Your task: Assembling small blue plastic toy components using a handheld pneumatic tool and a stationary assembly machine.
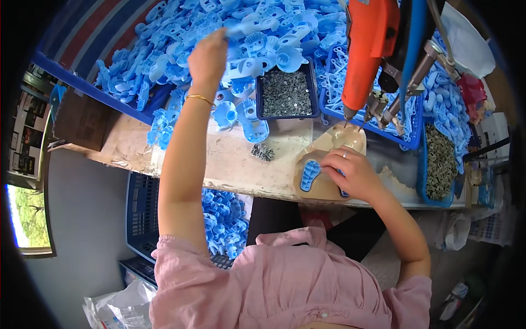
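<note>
My left hand [209, 59] is raised over the heap of light-blue plastic parts [181, 49], its fingers closed. A motion-blurred light-blue plastic part [241, 28] sticks out from its fingertips. My right hand [353, 174] rests over a tan fixture block [320, 189] at the table's front edge, fingers drawn together and pointing down. What they pinch, if anything, is hidden. A blue moulded part [310, 174] lies in the block's left recess; more blue shows under the right fingers. Above the block hangs an orange power screwdriver [368, 55], its tip pointing down.
A dark tray of small screws [285, 94] stands in the middle, with a small metal pile [262, 152] before it. Right are a blue basket of light-blue pieces [339, 71] and a bin of metal clips [440, 162]. Below left, a crate [143, 211] stands beside more blue parts.
</note>
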The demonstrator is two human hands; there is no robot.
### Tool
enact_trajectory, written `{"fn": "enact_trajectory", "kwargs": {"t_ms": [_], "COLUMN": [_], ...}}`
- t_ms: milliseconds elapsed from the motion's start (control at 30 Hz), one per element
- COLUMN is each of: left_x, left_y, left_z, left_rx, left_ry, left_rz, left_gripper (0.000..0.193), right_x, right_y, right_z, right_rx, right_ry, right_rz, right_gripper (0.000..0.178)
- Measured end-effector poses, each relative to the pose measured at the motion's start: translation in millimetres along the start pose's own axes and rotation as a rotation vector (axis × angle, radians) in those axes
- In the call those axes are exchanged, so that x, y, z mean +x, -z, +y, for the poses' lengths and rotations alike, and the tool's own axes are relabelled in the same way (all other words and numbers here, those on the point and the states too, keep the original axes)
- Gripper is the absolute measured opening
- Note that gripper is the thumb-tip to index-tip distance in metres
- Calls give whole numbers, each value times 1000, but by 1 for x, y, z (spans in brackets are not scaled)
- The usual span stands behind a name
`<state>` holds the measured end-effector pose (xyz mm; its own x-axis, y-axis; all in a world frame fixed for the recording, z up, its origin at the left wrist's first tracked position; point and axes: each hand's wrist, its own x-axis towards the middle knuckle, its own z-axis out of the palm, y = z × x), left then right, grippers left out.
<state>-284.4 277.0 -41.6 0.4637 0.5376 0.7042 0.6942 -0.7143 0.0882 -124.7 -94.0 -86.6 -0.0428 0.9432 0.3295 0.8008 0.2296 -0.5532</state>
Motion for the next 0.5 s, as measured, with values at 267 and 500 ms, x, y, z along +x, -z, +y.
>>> {"fn": "enact_trajectory", "kwargs": {"t_ms": [267,500], "left_x": [-60,-187], "left_y": [76,104], "left_z": [42,169], "left_rx": [-1209,-1735], "left_ry": [564,970], "left_rz": [99,-428], "left_gripper": [26,35], "right_x": [11,39], "right_y": [1,-3], "right_z": [-33,-77], "right_rx": [177,-165], "right_ry": [-118,69], "right_rz": [224,360], "right_gripper": [20,46]}}
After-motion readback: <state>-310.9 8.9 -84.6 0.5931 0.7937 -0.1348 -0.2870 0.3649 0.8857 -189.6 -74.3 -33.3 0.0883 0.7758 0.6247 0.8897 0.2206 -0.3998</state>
